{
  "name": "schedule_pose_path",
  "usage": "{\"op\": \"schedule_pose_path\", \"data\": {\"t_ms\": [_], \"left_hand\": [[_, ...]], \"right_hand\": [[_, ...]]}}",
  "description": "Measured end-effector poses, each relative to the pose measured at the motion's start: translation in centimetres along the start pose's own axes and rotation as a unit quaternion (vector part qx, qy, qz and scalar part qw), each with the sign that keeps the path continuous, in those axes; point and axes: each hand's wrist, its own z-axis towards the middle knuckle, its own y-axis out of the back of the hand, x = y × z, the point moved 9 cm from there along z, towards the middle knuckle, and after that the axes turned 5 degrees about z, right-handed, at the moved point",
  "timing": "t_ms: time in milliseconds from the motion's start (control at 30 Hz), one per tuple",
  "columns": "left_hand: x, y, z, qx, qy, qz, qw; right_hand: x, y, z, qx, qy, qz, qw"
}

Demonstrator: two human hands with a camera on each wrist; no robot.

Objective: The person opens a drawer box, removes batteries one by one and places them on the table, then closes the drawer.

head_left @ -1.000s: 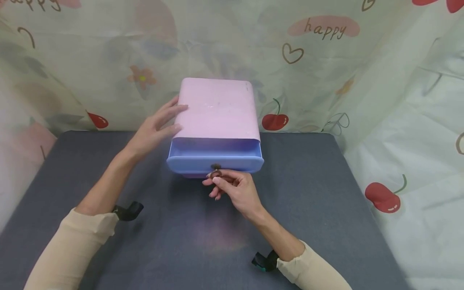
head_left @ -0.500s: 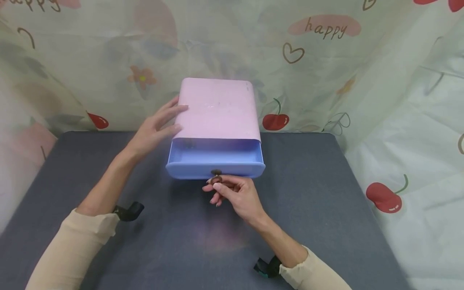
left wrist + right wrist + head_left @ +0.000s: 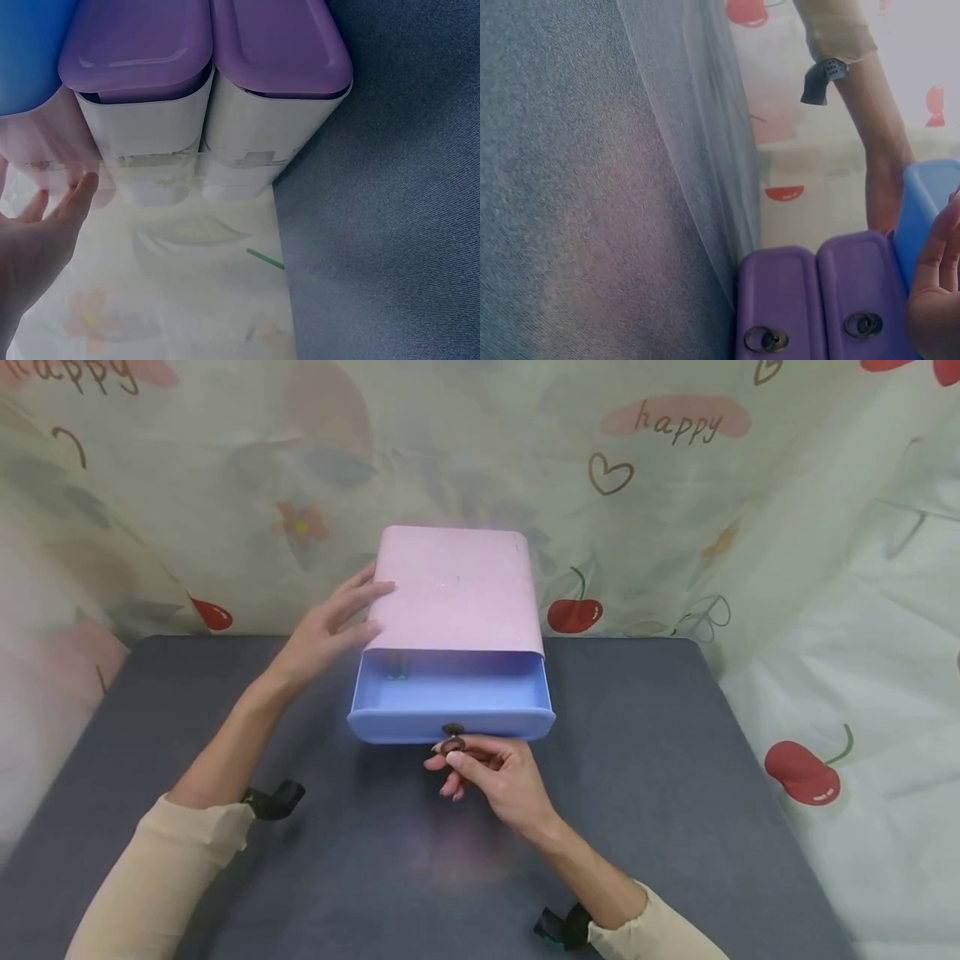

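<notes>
A pink drawer box (image 3: 457, 589) stands at the back of the table, its blue drawer (image 3: 397, 727) pulled well out toward me. My right hand (image 3: 506, 777) pinches the ring pull (image 3: 452, 744) on the drawer front between thumb and forefinger. Against the box's left side and top edge rests my left hand (image 3: 315, 639), its fingers spread and fairly straight. Inside the drawer, at the back left, sits a small greenish thing (image 3: 397, 665), too blurred to name. In the right wrist view the drawer (image 3: 922, 195) juts out beyond the purple drawers below it.
Two purple drawers (image 3: 780, 300) with ring pulls lie below the blue one, in white casings (image 3: 142, 142) seen in the left wrist view. A dark grey cloth (image 3: 660, 793) covers the table. Printed curtain (image 3: 465, 452) hangs behind and at both sides.
My right hand has drawn the blue drawer further out toward me, showing more of its inside and the small greenish thing. The left hand has stayed on the box.
</notes>
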Motion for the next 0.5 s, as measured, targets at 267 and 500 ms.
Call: {"op": "schedule_pose_path", "data": {"t_ms": [267,500], "left_hand": [[0.0,-0.1,-0.1,-0.003,0.007,-0.001,1.0000],[-0.1,-0.2,-0.2,-0.003,0.005,0.005,1.0000]], "right_hand": [[0.0,-0.3,-0.6,0.012,0.012,-0.006,0.9998],[0.1,-0.5,-1.2,0.012,0.019,-0.007,0.9997]]}}
